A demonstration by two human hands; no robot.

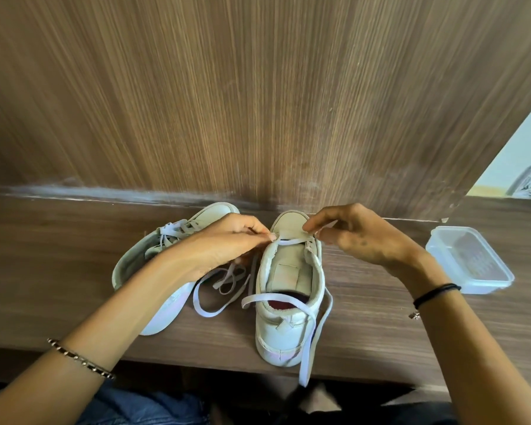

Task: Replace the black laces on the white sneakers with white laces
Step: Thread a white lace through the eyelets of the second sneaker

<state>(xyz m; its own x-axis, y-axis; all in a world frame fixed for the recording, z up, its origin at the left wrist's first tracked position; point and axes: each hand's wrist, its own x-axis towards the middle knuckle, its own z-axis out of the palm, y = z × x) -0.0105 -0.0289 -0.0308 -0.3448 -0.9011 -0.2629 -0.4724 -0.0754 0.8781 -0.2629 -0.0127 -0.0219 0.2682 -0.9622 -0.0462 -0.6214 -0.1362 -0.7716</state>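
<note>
Two white sneakers sit on the wooden shelf. The right sneaker [288, 289] stands upright, toe away from me, tongue bare, with a white lace [292, 240] crossing its lowest eyelets. My left hand [227, 240] pinches that lace at the shoe's left side. My right hand [359, 234] pinches it at the right eyelet near the toe. The lace's loose ends trail over the heel and hang off the shelf's front edge. The left sneaker [147, 256] lies tipped on its side, laced in white, partly hidden by my left arm.
A clear plastic container [469, 262] with a lid stands at the right on the wooden shelf [59, 271]. A wood panel rises directly behind the shoes. Loose lace loops [224, 286] lie between the sneakers. A patterned object shows at far right.
</note>
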